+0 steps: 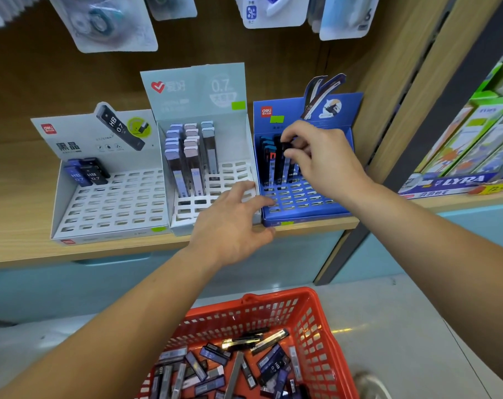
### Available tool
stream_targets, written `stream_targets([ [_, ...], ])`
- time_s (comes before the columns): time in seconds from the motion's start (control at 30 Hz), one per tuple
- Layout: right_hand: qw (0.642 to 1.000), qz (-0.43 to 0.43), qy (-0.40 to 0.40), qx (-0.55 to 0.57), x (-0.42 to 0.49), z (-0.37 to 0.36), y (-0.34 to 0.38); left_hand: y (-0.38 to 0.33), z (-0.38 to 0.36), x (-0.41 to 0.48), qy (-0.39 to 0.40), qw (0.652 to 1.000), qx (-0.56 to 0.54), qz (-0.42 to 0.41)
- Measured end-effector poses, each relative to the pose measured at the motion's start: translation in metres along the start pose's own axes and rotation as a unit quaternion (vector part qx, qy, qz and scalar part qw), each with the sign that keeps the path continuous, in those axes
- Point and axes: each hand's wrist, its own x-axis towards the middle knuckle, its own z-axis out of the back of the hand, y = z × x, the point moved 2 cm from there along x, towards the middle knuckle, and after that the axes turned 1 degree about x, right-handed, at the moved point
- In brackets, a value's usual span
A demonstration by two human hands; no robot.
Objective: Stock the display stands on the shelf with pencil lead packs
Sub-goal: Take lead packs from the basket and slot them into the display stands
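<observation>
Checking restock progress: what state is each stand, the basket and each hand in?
grey stand: mostly empty slots
white stand: partly filled
blue stand: back rows filled
red basket: holds loose packs
left hand: open, at blue stand's corner
right hand: pinches a dark pack

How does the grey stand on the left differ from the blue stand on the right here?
The grey stand holds only a few dark packs in its back left corner; the blue stand has a row of packs along its back. No hand touches the grey stand, while the right hand pinches a dark pack over the blue stand. Both have slotted trays, mostly unfilled.
</observation>
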Motion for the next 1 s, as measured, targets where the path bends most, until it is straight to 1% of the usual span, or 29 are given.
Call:
stream_targets([
  [0.17, 1.000, 0.014, -0.019, 0.001, -0.001, -0.004, -0.003, -0.001, 0.000, 0.000, 0.002, 1.000, 0.002, 0.001],
  [0.27, 1.000, 0.009, -0.004, 0.001, -0.001, -0.006, -0.005, -0.001, 0.001, 0.000, 0.001, 1.000, 0.002, 0.001],
  [0.57, 0.997, -0.059, -0.004, 0.055, -0.008, -0.005, -0.002, 0.000, 0.001, 0.001, 0.019, 1.000, -0.004, -0.002],
  [0.63, 0.996, -0.074, 0.004, 0.042, -0.013, -0.001, 0.004, -0.001, 0.005, 0.001, 0.034, 0.999, -0.014, 0.001],
  [0.7, 0.995, -0.094, 0.008, 0.026, -0.024, 0.006, 0.012, -0.003, 0.012, -0.002, 0.037, 0.998, -0.044, 0.001],
  [0.73, 0.994, -0.106, 0.007, 0.027, -0.031, 0.010, 0.015, -0.004, 0.017, -0.005, 0.023, 0.998, -0.067, 0.000],
  [0.83, 0.988, -0.147, 0.031, 0.032, -0.060, 0.020, 0.023, -0.004, 0.037, -0.031, -0.063, 0.990, -0.126, -0.006],
  [0.9, 0.983, -0.170, 0.058, 0.028, -0.088, 0.018, 0.025, -0.003, 0.042, -0.064, -0.097, 0.981, -0.168, 0.013],
  [0.93, 0.981, -0.178, 0.075, 0.022, -0.102, 0.014, 0.027, 0.000, 0.039, -0.083, -0.097, 0.977, -0.189, 0.032],
  [1.0, 0.976, -0.184, 0.119, 0.014, -0.133, -0.002, 0.035, 0.006, 0.021, -0.124, -0.066, 0.969, -0.224, 0.078],
])
